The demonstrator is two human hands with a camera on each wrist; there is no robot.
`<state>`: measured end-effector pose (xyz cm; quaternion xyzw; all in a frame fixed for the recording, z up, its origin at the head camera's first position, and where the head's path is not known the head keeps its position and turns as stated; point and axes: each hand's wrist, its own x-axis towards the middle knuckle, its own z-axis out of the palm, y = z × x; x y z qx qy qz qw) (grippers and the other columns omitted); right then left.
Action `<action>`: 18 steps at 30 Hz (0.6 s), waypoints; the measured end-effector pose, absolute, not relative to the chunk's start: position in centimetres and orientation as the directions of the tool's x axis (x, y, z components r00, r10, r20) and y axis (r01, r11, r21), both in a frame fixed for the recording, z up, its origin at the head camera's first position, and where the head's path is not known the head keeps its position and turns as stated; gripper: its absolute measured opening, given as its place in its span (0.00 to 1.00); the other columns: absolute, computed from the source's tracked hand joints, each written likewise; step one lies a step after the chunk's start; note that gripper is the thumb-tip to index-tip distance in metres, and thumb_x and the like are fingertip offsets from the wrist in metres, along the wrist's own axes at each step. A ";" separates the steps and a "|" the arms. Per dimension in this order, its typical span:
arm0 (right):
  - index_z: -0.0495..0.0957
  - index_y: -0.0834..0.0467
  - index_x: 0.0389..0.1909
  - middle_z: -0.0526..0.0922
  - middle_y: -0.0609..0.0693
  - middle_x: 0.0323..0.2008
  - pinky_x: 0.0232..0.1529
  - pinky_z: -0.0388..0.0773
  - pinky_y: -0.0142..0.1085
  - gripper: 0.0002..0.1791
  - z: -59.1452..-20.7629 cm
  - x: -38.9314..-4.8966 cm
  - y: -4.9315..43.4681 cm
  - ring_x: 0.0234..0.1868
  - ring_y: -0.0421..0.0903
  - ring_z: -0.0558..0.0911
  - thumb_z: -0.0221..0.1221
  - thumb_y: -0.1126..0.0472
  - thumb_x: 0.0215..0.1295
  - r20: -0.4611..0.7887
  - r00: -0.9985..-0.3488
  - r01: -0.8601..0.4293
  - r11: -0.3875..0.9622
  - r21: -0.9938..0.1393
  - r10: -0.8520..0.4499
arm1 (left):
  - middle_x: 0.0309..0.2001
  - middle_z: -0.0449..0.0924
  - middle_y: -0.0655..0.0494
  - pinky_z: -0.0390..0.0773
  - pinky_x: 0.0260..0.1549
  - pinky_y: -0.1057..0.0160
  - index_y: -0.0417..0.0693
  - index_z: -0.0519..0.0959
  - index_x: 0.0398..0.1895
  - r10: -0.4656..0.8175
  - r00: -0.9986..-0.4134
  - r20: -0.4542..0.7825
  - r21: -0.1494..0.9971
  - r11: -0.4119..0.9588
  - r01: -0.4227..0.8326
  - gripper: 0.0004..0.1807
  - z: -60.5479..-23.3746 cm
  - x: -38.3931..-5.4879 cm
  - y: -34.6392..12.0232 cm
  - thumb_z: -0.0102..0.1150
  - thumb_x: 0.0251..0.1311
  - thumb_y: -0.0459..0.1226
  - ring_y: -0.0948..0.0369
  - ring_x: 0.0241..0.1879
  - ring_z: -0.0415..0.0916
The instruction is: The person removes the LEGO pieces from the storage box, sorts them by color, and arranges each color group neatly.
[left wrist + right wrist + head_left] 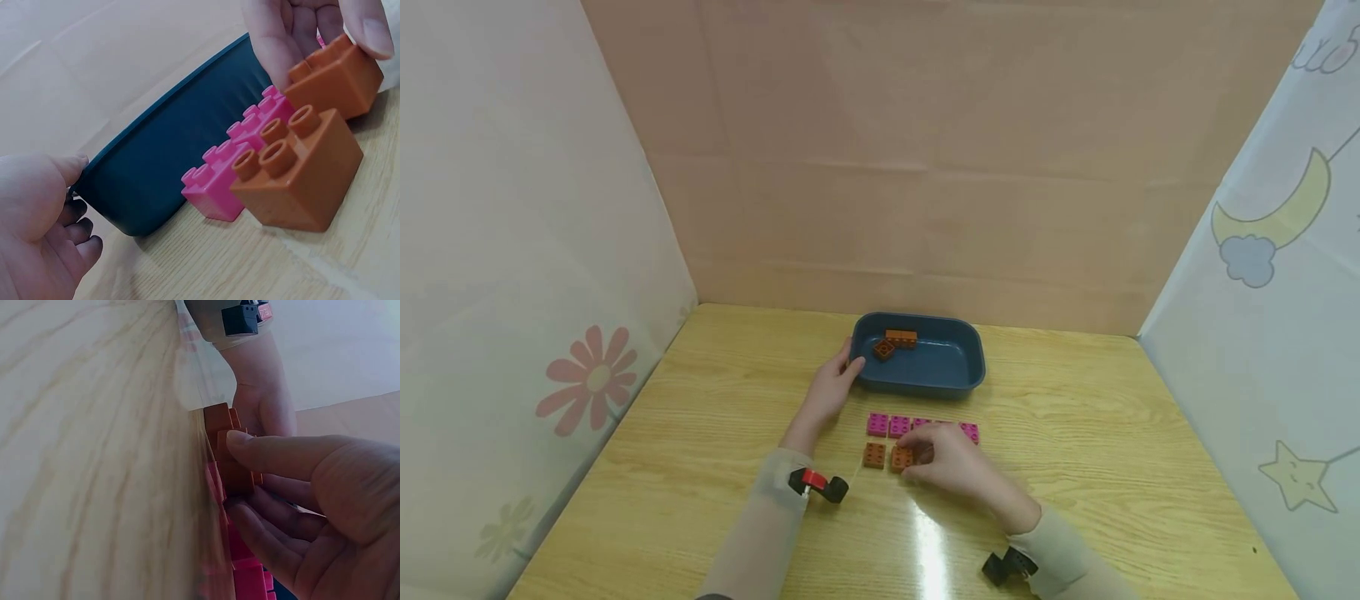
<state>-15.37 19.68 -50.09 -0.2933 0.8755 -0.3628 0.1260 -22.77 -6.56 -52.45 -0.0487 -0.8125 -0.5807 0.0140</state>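
My right hand point(951, 460) pinches an orange toy brick point(902, 458) between thumb and fingers, low over the table. In the left wrist view this brick point(337, 81) looks slightly tilted. Just left of it stands another orange brick point(874, 455), studs up. Behind them runs a row of several pink bricks point(877, 424), partly hidden by the right hand. My left hand point(832, 385) grips the left end of a dark blue tray point(917, 388), thumb at the rim and fingers curled below it in the left wrist view. Inside the tray lie a few orange bricks point(901, 338).
The tray stands toward the back of the wooden table point(737, 400). A pink cloth wall point(925, 208) rises behind it, with patterned white cloths point(512, 208) along both sides. Black wrist cameras sit on both sleeves.
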 end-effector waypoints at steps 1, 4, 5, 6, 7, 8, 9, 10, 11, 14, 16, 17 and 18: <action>0.89 0.55 0.53 0.89 0.44 0.47 0.45 0.87 0.34 0.21 -50.1 -15.4 19.7 0.41 0.38 0.87 0.79 0.61 0.58 -0.007 -0.797 -0.423 0.566 -0.707 -0.604 | 0.85 0.51 0.51 0.58 0.79 0.45 0.46 0.52 0.87 0.063 -0.995 0.082 0.942 0.322 0.098 0.38 -52.5 -22.8 -6.6 0.49 0.84 0.52 0.46 0.82 0.53; 0.89 0.55 0.52 0.90 0.45 0.47 0.44 0.86 0.34 0.20 -50.2 -15.3 19.6 0.41 0.38 0.87 0.80 0.61 0.58 0.007 -0.796 -0.437 0.568 -0.697 -0.605 | 0.85 0.51 0.50 0.58 0.79 0.44 0.45 0.52 0.87 0.066 -0.994 0.092 0.940 0.325 0.108 0.38 -52.7 -23.0 -6.6 0.49 0.85 0.51 0.46 0.82 0.53; 0.89 0.55 0.52 0.90 0.45 0.46 0.44 0.86 0.34 0.20 -50.2 -15.3 19.5 0.41 0.38 0.87 0.80 0.61 0.58 0.011 -0.795 -0.442 0.568 -0.694 -0.606 | 0.85 0.51 0.50 0.58 0.79 0.45 0.45 0.52 0.87 0.065 -0.993 0.093 0.939 0.325 0.110 0.38 -52.7 -23.0 -6.6 0.49 0.85 0.51 0.46 0.82 0.53; 0.89 0.56 0.52 0.90 0.45 0.46 0.44 0.87 0.34 0.20 -50.3 -15.2 19.5 0.41 0.38 0.87 0.80 0.62 0.58 0.019 -0.792 -0.451 0.563 -0.692 -0.610 | 0.85 0.50 0.50 0.58 0.79 0.45 0.45 0.52 0.87 0.066 -0.993 0.094 0.939 0.324 0.111 0.38 -52.7 -23.0 -6.6 0.49 0.85 0.51 0.46 0.82 0.52; 0.89 0.56 0.52 0.90 0.46 0.46 0.44 0.87 0.34 0.20 -50.3 -15.2 19.5 0.41 0.38 0.87 0.80 0.62 0.58 0.024 -0.791 -0.456 0.563 -0.690 -0.611 | 0.85 0.50 0.50 0.58 0.79 0.45 0.45 0.52 0.87 0.066 -0.993 0.094 0.940 0.323 0.110 0.38 -52.7 -23.0 -6.6 0.49 0.85 0.51 0.46 0.82 0.52; 0.89 0.57 0.52 0.90 0.46 0.46 0.44 0.87 0.34 0.20 -50.3 -15.2 19.5 0.40 0.38 0.87 0.80 0.62 0.58 0.033 -0.788 -0.466 0.560 -0.685 -0.615 | 0.85 0.50 0.51 0.58 0.79 0.46 0.46 0.52 0.87 0.066 -0.994 0.092 0.940 0.323 0.109 0.38 -52.7 -23.0 -6.6 0.49 0.85 0.51 0.47 0.82 0.52; 0.89 0.58 0.52 0.90 0.46 0.46 0.44 0.87 0.33 0.20 -50.4 -15.2 19.4 0.40 0.38 0.87 0.80 0.62 0.58 0.036 -0.787 -0.469 0.560 -0.683 -0.615 | 0.85 0.51 0.51 0.58 0.79 0.46 0.46 0.52 0.87 0.066 -0.994 0.091 0.940 0.324 0.107 0.38 -52.7 -23.0 -6.6 0.49 0.85 0.51 0.47 0.82 0.53; 0.89 0.57 0.52 0.90 0.46 0.45 0.44 0.87 0.33 0.20 -50.4 -15.2 19.4 0.40 0.37 0.87 0.80 0.62 0.58 0.038 -0.788 -0.471 0.562 -0.680 -0.615 | 0.85 0.51 0.51 0.58 0.79 0.46 0.46 0.52 0.87 0.066 -0.994 0.090 0.940 0.324 0.107 0.38 -52.6 -22.9 -6.6 0.49 0.85 0.51 0.47 0.82 0.53; 0.89 0.57 0.52 0.90 0.46 0.45 0.43 0.87 0.33 0.20 -50.4 -15.2 19.4 0.40 0.37 0.87 0.80 0.62 0.58 0.040 -0.788 -0.474 0.564 -0.676 -0.614 | 0.85 0.51 0.51 0.59 0.79 0.46 0.46 0.52 0.87 0.067 -0.994 0.089 0.941 0.323 0.106 0.38 -52.6 -22.9 -6.6 0.49 0.85 0.51 0.47 0.82 0.54; 0.89 0.57 0.52 0.90 0.46 0.45 0.43 0.86 0.33 0.20 -50.4 -15.2 19.3 0.40 0.37 0.87 0.79 0.61 0.59 0.046 -0.792 -0.478 0.571 -0.667 -0.609 | 0.85 0.51 0.50 0.59 0.79 0.45 0.46 0.52 0.88 0.069 -0.994 0.090 0.939 0.326 0.108 0.38 -52.6 -22.9 -6.6 0.49 0.85 0.51 0.46 0.82 0.54; 0.89 0.57 0.52 0.90 0.46 0.46 0.43 0.86 0.33 0.19 -50.4 -15.2 19.3 0.40 0.37 0.87 0.79 0.61 0.59 0.043 -0.795 -0.474 0.575 -0.667 -0.605 | 0.85 0.51 0.50 0.59 0.79 0.45 0.47 0.52 0.88 0.070 -0.993 0.095 0.938 0.327 0.113 0.38 -52.6 -22.9 -6.6 0.49 0.85 0.51 0.45 0.82 0.54; 0.89 0.57 0.52 0.90 0.47 0.46 0.43 0.86 0.33 0.20 -50.4 -15.1 19.3 0.40 0.37 0.87 0.79 0.61 0.59 0.042 -0.796 -0.472 0.575 -0.668 -0.604 | 0.85 0.51 0.50 0.60 0.78 0.45 0.46 0.52 0.88 0.070 -0.993 0.097 0.937 0.329 0.114 0.38 -52.6 -22.9 -6.7 0.49 0.85 0.50 0.45 0.82 0.54; 0.89 0.58 0.52 0.90 0.48 0.46 0.43 0.86 0.33 0.20 -50.4 -15.1 19.2 0.40 0.37 0.87 0.79 0.61 0.59 0.044 -0.794 -0.473 0.572 -0.670 -0.606 | 0.85 0.51 0.50 0.60 0.79 0.46 0.47 0.52 0.88 0.069 -0.993 0.097 0.936 0.333 0.115 0.38 -52.6 -22.9 -6.7 0.49 0.85 0.51 0.46 0.82 0.54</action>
